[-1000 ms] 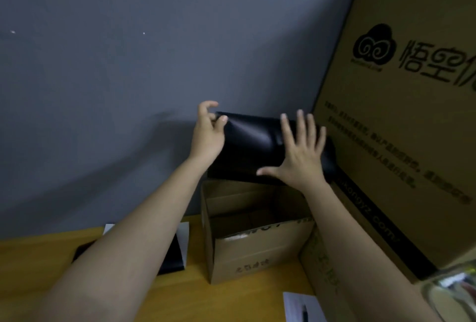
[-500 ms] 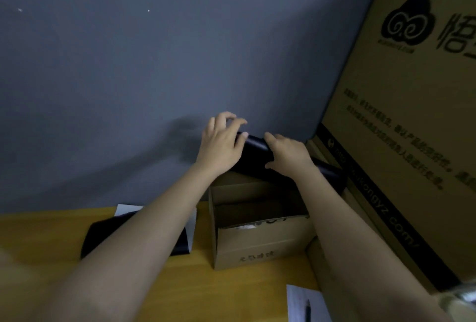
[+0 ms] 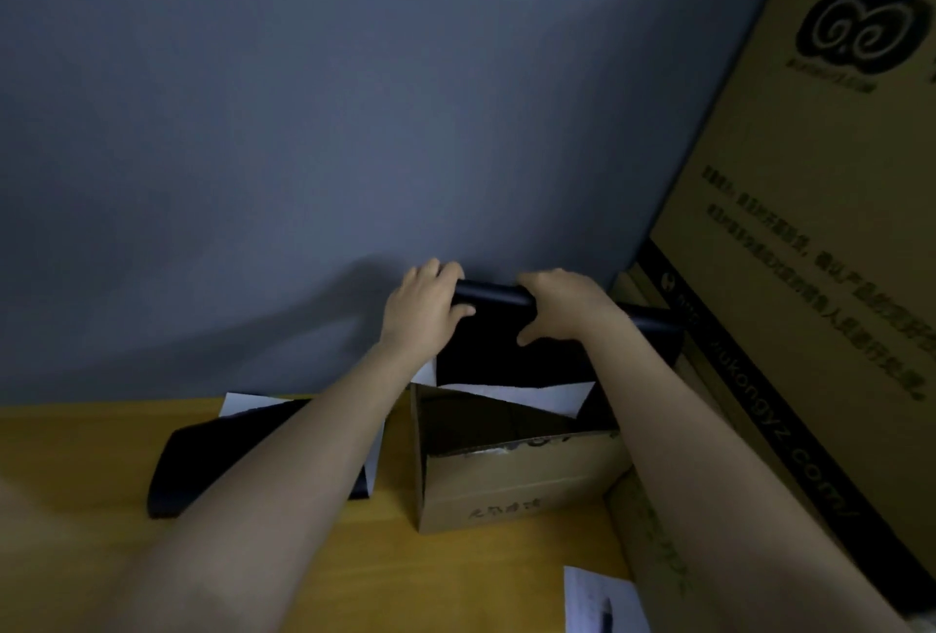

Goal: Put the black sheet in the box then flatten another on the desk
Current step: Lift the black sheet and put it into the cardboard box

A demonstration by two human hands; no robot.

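Both hands (image 3: 425,308) grip rolled black sheet (image 3: 486,343) — lower edge inside open box (image 3: 511,490).

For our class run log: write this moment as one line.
left hand: gripping black sheet | right hand: gripping it | sheet: over small box, white underside showing

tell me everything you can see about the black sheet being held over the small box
The black sheet is dark, smooth and slightly glossy, with a white backing showing at its lower edge. Its top is curled into a roll, gripped by the left hand and right hand. It hangs down into the open small cardboard box against the grey wall.
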